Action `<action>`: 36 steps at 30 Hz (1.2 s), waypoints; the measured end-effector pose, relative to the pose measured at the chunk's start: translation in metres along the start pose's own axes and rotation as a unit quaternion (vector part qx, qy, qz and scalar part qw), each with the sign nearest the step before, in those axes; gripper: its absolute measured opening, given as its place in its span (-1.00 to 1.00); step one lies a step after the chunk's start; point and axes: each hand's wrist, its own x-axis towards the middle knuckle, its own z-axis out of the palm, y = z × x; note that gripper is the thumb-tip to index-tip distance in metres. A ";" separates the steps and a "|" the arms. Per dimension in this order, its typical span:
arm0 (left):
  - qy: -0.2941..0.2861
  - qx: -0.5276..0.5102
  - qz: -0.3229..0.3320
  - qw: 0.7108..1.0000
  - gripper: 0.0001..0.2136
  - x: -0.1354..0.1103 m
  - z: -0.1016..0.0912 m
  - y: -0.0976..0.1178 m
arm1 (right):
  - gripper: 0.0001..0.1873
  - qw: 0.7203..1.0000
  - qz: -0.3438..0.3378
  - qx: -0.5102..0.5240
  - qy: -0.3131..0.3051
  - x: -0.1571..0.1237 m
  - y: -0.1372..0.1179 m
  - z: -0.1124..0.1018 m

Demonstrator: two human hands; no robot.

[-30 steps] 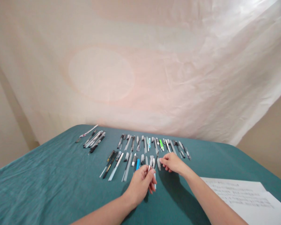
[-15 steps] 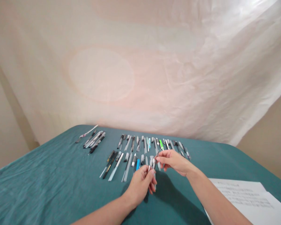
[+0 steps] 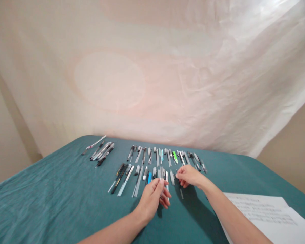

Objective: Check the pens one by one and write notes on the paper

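My left hand [image 3: 151, 198] is closed around a clear pen barrel [image 3: 161, 172], its upper end sticking up past the thumb and index finger. The other fingers curl loosely beneath. To its right, my right hand [image 3: 190, 175] pinches a thin pen refill [image 3: 181, 192], whose pale lower end points down over the cloth. Both hands are at the right end of the front row of pen parts. A blue cap [image 3: 149, 177] and a pale grey cap [image 3: 172, 177] lie near my fingers. Part of the front row is hidden behind my left hand.
Behind my hands runs a second row of pen parts, with a bright green piece [image 3: 175, 157] among them. A pile of pens [image 3: 103, 151] lies at the back left. Printed sheets of paper [image 3: 264, 211] are at the right. Green cloth [image 3: 53, 196] covers the table.
My right hand has moved right and down, away from my left, with the thin refill now apart from the barrel. My left hand has stayed nearly in place, with the barrel more upright.
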 end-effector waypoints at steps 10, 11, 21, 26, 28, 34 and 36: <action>-0.006 0.011 0.004 1.000 -0.64 0.000 0.000 -0.001 | -0.80 0.999 0.019 -0.025 -0.012 -0.003 -0.005 0.009; -0.005 0.011 0.002 1.000 -0.63 0.000 0.000 -0.001 | -0.79 0.999 0.020 -0.025 -0.015 -0.004 -0.006 0.010; -0.007 0.013 0.001 1.000 -0.64 0.000 0.000 0.001 | -0.73 0.997 -0.065 -0.003 -0.044 -0.023 -0.029 0.006; -0.026 0.034 0.007 0.999 -0.66 -0.001 0.001 0.000 | -0.63 0.979 -0.152 0.091 -0.101 -0.036 -0.046 0.025; -0.039 0.033 0.013 0.999 -0.66 -0.001 0.001 0.000 | -0.64 0.977 -0.155 0.107 -0.099 -0.039 -0.050 0.026; -0.033 0.003 0.013 0.999 -0.61 -0.003 0.002 0.001 | -0.75 0.988 -0.089 0.121 -0.047 -0.029 -0.039 -0.008; -0.026 0.001 0.010 1.000 -0.59 -0.003 0.002 0.001 | -0.77 0.995 -0.027 0.078 -0.049 -0.022 -0.028 -0.018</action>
